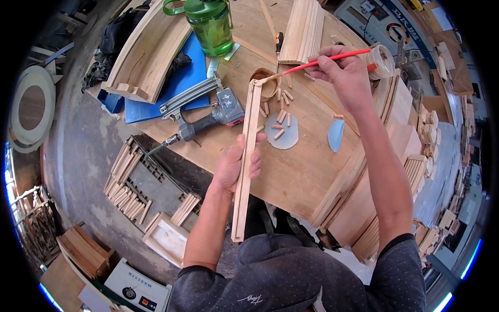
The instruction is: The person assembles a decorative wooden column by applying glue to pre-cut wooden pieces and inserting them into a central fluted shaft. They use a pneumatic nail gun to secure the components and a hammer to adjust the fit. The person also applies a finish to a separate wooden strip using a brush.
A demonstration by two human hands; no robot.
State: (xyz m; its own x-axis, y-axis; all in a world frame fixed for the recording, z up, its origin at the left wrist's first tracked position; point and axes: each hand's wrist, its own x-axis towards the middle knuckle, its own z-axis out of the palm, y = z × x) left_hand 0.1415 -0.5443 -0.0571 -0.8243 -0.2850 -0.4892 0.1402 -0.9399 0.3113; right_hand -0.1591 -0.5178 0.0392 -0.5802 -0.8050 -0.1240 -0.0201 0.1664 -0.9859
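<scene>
My left hand [238,162] is closed round a long, narrow strip of pale wood [246,171], grooved along its length and held upward over the table's front edge. Pinched in my right hand [341,74] is a slim red-handled brush [299,67], its tip touching the strip's far end. Just behind that end sits a round brown bowl [266,85], partly hidden. Several short wooden dowels [281,117] lie beside the strip, some on a translucent round disc [287,139]. Close to my right hand stands a translucent plastic cup [383,61] with another red piece near it.
A nail gun [221,107] with an air hose lies on the wooden table [296,177], left of the strip. Behind it are a green bottle [209,28], a curved wooden frame [150,52] and a blue board [143,110]. A screwdriver [279,44] lies by stacked mouldings [302,31].
</scene>
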